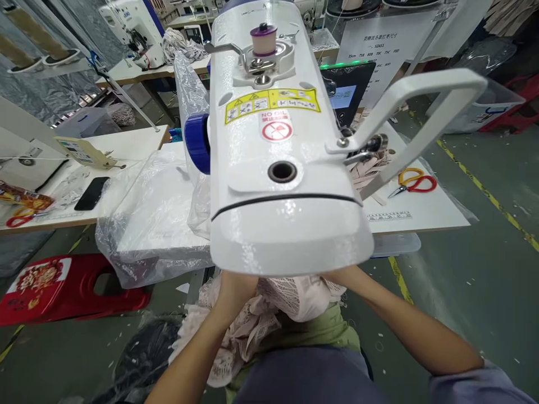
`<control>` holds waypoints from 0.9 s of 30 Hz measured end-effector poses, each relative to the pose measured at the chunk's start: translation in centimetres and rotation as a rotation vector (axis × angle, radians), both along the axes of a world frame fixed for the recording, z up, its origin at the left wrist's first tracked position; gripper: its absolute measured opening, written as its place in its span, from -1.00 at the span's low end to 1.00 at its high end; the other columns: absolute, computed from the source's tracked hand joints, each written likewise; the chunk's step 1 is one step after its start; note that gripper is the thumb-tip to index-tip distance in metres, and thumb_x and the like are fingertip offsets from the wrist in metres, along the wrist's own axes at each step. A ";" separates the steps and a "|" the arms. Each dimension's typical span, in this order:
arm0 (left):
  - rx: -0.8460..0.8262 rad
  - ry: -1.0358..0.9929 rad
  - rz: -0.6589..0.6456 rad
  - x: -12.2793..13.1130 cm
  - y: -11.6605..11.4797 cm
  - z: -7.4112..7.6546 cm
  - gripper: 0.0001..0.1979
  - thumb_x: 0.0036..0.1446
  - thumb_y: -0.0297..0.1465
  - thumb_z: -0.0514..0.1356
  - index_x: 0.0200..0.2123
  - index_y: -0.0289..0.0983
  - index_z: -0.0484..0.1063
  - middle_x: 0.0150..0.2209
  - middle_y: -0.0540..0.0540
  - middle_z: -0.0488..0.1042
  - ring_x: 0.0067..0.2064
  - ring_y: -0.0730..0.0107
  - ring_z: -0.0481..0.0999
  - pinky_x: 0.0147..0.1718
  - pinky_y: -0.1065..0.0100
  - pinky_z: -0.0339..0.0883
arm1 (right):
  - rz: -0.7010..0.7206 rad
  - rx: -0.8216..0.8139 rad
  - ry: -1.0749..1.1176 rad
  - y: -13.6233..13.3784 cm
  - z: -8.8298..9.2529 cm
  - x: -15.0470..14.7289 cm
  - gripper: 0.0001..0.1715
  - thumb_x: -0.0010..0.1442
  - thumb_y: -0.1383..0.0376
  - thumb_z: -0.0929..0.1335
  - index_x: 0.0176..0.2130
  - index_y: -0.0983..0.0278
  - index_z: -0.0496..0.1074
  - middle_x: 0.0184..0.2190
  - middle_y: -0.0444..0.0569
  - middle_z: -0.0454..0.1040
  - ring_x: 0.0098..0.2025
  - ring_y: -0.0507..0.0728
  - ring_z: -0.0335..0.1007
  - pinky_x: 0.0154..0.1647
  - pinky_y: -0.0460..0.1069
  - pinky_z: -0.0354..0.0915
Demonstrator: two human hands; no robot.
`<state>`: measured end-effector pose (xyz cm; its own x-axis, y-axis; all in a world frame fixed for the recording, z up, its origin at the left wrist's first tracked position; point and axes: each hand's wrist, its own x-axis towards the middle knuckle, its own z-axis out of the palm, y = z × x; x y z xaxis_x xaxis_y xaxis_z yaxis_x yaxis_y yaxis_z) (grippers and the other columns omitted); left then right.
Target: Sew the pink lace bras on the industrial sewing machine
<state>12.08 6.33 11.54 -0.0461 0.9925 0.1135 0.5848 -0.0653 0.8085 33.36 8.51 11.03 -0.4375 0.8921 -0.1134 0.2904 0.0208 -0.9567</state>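
A white sewing machine head (290, 230) fills the middle of the view and covers most of both my hands. Only the back of my left hand (239, 285) shows, below the machine's front edge; its fingers are hidden. My right hand (337, 275) also disappears under the machine, with just the wrist side in sight. Pale pink lace fabric (290, 297) lies between my hands and hangs down over my lap. Whether either hand grips the fabric cannot be seen. On top of the machine sit a thread bobbin (264, 40) and a metal lever (227, 49).
Red-and-yellow-handled snips (415, 182) and a ruler (389, 216) lie on the right tabletop, near pale fabric strips (366, 168). Plastic film (147, 224) covers the left table section. A phone (91, 193) lies further left. A red stool (80, 286) stands on the floor.
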 end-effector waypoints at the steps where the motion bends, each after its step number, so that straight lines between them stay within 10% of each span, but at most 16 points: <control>1: 0.008 0.006 0.005 -0.2 0.1 -0.3 -0.73 0.03 -0.19 0.30 -0.25 -0.22 0.51 -0.36 -0.15 0.60 -0.09 0.00 0.56 -0.12 0.07 0.52 | 0.001 -0.005 -0.004 0.1 -0.1 0.0 -0.39 0.17 -0.03 0.39 -0.62 0.19 0.05 -0.61 -0.17 0.00 -0.49 0.06 -0.02 -0.44 -0.03 0.06; 17: 0.017 0.116 0.152 -1.5 -2.6 -2.3 -0.72 0.18 -0.14 0.10 -0.26 -0.23 0.42 -0.33 -0.21 0.49 -0.05 -0.05 0.49 0.01 -0.08 0.38 | -0.067 -0.036 0.067 -1.0 -1.9 0.3 -0.43 0.14 -0.18 0.35 -0.54 0.22 0.32 -0.59 -0.13 0.27 -0.46 0.09 0.21 -0.43 -0.03 0.17; 21: 0.183 0.144 0.252 -0.1 -7.2 -4.8 -0.55 0.20 -0.06 0.06 -0.01 -0.26 0.31 -0.05 -0.35 0.41 0.12 -0.11 0.39 0.10 -0.12 0.29 | -0.105 -0.059 0.069 -1.7 -2.3 1.0 -0.38 0.14 -0.20 0.31 -0.57 0.23 0.19 -0.61 -0.17 0.16 -0.52 0.03 0.08 -0.48 -0.05 0.02; 27: 0.018 0.137 -0.030 2.6 -13.0 -11.6 -0.16 0.17 -0.04 0.15 0.35 -0.32 -0.10 0.33 -0.50 0.08 0.40 -0.22 0.02 0.25 -0.17 0.13 | -0.149 -0.085 0.108 -2.9 -4.2 2.0 -0.34 0.18 -0.23 0.26 -0.57 0.22 0.12 -0.61 -0.22 0.06 -0.54 0.00 -0.02 -0.49 -0.05 -0.06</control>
